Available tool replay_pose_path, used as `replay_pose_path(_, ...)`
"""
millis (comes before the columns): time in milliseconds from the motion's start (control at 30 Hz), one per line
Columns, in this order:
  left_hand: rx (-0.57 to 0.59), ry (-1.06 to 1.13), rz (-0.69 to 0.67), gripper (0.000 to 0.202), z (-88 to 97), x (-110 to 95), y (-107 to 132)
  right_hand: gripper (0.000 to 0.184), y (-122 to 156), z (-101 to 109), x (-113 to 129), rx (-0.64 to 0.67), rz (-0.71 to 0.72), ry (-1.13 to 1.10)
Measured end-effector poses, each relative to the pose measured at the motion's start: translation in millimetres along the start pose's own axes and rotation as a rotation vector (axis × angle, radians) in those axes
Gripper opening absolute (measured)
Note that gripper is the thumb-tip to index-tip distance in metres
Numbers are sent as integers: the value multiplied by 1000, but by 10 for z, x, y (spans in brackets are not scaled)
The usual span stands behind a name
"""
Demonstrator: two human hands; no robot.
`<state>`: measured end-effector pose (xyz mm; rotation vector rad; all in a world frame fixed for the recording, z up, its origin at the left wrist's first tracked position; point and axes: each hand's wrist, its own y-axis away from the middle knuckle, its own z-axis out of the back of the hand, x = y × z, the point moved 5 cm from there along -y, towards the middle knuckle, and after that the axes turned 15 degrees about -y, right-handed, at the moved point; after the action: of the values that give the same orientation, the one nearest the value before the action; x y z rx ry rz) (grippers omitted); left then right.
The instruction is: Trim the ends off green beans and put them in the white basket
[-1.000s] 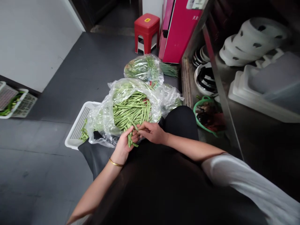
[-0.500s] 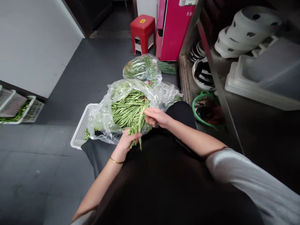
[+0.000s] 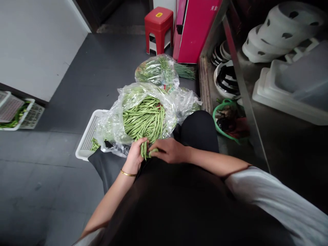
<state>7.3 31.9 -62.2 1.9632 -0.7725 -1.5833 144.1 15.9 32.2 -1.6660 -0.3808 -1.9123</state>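
A heap of green beans (image 3: 143, 118) fills a clear plastic bag (image 3: 116, 118) whose mouth gapes toward me. At the bag's near edge, my left hand (image 3: 135, 152) is closed around a small bunch of beans, their ends poking out past the thumb. My right hand (image 3: 170, 150) is right beside it, fingers pinched at the ends of green beans close to that bunch. Its fingertips partly cover what they grip. Under the left side of the bag lies a white perforated basket (image 3: 85, 143) with some beans in it.
Behind the bean bag sit another bag of greens (image 3: 151, 71) and a red stool (image 3: 159, 25). To the right are a green basket (image 3: 217, 128), stacked bowls (image 3: 227, 80) and a metal shelf edge (image 3: 246, 92). White crates (image 3: 34, 114) stand far left.
My right hand has come down and toward me, from the beans at the bag's right edge to beside my left hand. The left hand keeps its bunch. The view has shifted slightly.
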Motion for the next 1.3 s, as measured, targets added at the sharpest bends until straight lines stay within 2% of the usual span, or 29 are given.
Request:
replay_pose_path(100, 124, 55, 41, 15, -73, 9, 35, 27, -45, -10, -263, -34, -149, 76)
replay_pose_path(200, 169, -78, 40, 18, -107, 7, 104, 32, -78, 29, -386, -29, -184, 400)
replay_pose_path(300, 195, -241, 19, 21, -103, -1, 171, 38, -68, 76, -377, 122, -235, 641)
replay_pose_path(367, 251, -333, -27, 25, -115, -16, 214, 38, -48, 110, -358, 271, -262, 628)
replay_pose_path(433, 337, -453, -67, 28, -144, -15, 254, 31, -33, 137, -353, 382, -257, 504)
replay_pose_path(533, 401, -649, -154, 29, -176, -27, 296, 22, -19, 134, -399, 423, -229, 218)
replay_pose_path(600, 364, -674, -231, 29, -170, -73, 314, 25, -9, 102, -456, 355, -242, -76)
replay_pose_path(700, 307, -540, -284, 30, -147, -136, 337, 42, -8, 111, -512, 108, -260, -561)
replay_pose_path(733, 307, -472, -280, 31, -144, -145, 339, 49, -15, 126, -511, 66, -257, -641)
replay_pose_path(767, 313, -401, -270, 31, -142, -148, 335, 55, -31, 136, -499, 88, -263, -647)
replay_pose_path(833, 326, -252, -235, 31, -136, -145, 307, 59, -92, 162, -488, 269, -322, -424)
replay_pose_path(867, 327, -192, -215, 29, -131, -140, 284, 57, -148, 218, -519, 331, -365, -208)
replay_pose_path(900, 323, -150, -198, 27, -125, -136, 258, 55, -233, 315, -571, 334, -401, 42)
replay_pose_path(967, 302, -111, -163, 21, -110, -125, 203, 48, -477, 586, -688, 169, -436, 526)
replay_pose_path(1033, 278, -106, -133, 19, -95, -119, 161, 40, -728, 798, -830, 9, -480, 831)
replay_pose_path(1100, 254, -90, -115, 19, -71, -121, 137, 33, -925, 883, -1008, 6, -551, 940)
replay_pose_path(1167, 221, -56, -108, 19, -33, -132, 124, 30, -1023, 893, -1108, 44, -589, 951)
replay_pose_path(1233, 149, -26, -104, 20, 20, -143, 109, 32, -1000, 832, -1048, 66, -527, 937)
replay_pose_path(1300, 64, -9, -104, 21, 62, -155, 91, 34, -840, 676, -864, 113, -414, 914)
